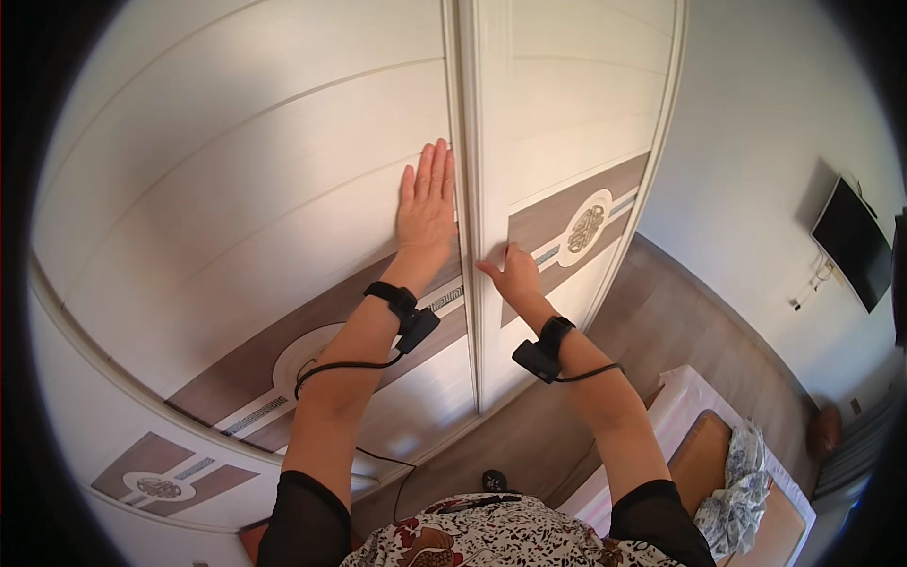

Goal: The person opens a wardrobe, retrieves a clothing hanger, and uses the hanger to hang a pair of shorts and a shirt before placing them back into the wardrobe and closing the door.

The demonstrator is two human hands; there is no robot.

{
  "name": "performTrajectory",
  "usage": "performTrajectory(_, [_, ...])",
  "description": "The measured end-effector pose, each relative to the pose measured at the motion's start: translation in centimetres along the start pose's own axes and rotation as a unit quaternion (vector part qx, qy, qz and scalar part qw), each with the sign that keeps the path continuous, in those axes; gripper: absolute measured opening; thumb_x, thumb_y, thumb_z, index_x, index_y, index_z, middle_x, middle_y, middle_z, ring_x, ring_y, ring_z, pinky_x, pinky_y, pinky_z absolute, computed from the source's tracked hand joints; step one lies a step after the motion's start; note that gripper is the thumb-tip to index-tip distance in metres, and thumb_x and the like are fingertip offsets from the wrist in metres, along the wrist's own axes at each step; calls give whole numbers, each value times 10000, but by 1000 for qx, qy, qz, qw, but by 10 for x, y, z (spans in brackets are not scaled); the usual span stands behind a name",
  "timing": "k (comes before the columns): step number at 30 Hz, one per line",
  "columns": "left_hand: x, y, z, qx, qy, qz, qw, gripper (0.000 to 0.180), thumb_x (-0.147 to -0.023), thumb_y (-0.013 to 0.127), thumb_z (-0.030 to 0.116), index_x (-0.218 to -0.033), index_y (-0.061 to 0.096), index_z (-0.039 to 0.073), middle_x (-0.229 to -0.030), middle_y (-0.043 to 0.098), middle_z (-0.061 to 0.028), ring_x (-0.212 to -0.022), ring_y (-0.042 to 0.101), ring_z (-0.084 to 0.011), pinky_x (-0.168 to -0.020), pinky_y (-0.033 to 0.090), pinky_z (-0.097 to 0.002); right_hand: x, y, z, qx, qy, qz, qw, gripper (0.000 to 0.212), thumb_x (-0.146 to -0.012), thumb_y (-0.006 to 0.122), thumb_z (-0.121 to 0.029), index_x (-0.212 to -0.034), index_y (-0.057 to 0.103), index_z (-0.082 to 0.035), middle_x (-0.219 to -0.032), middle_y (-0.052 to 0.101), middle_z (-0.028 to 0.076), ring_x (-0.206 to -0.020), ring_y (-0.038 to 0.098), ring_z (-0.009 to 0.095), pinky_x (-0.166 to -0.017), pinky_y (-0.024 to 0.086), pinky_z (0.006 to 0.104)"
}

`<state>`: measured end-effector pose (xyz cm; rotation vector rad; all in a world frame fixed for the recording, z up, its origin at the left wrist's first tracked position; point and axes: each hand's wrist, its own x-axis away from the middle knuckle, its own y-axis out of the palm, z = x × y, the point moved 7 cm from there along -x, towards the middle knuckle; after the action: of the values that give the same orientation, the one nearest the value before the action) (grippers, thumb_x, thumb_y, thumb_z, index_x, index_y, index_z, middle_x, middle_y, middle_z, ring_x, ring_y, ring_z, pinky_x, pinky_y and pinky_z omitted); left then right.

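Observation:
A tall cream wardrobe door with a brown patterned band fills the left and middle. My left hand lies flat on it near its right edge, with the fingers stretched upward. A second cream wardrobe door stands to the right, with a brown band and a round ornament. At its pale upright frame my right hand is closed, thumb pointing left across the frame. The other fingers are curled and partly hidden. Both wrists carry black straps with small dark boxes and cables.
A dark screen hangs on the white wall at the right. Behind me to the lower right stands a low pink-covered piece of furniture with a brown panel and crumpled patterned cloth. Wooden floor runs beside the wardrobe.

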<state>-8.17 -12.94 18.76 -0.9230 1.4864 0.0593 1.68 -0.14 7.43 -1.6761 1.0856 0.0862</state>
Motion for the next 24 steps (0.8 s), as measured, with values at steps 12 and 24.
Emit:
performTrajectory(12, [-4,-6,9,-43,-6,75,996,634,-850,442,138,-1443,290,-25,-1559,195,-119,-1452,144,-249,-1160,106,-434,-4,7,12,13,-22,29,999,617,-756,740,-466,-984,544,73,-875,632,289,-868,614,438,-765,483,481])
performTrajectory(24, [-3,-31,13,5,1,133,991,595,-829,444,135,-1386,377,-62,-1524,237,-182,-1423,202,-306,-1144,192,-448,6,-2,-13,104,80,57,990,704,-690,717,-599,-973,549,23,-986,625,260,-932,602,453,-773,470,527])
